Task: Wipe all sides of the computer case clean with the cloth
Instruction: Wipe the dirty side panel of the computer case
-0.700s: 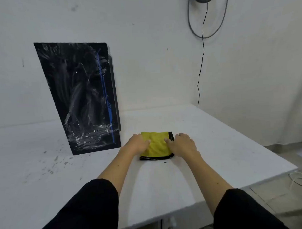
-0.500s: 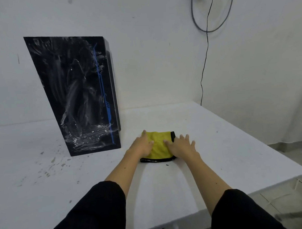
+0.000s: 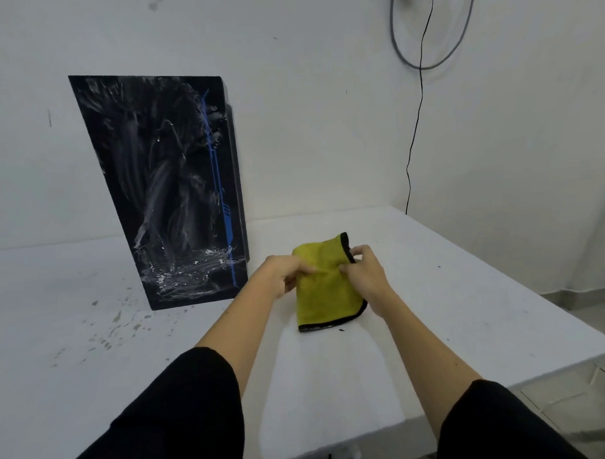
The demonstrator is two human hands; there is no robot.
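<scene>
A black computer case with a blue stripe stands upright on the white table, against the wall at the left. White smears cover its front panel. A folded yellow cloth with black trim is lifted at its far end, its near edge resting on the table. My left hand pinches the cloth's left side. My right hand pinches its right side near the black trim. Both hands are to the right of the case and apart from it.
Grey specks of dirt mark the table in front of the case. A black cable hangs down the wall at the back right, under a coiled grey cable. The table's right edge drops to the floor.
Both hands lay flat on the cloth on the table; now they pinch it and have raised its far end off the surface.
</scene>
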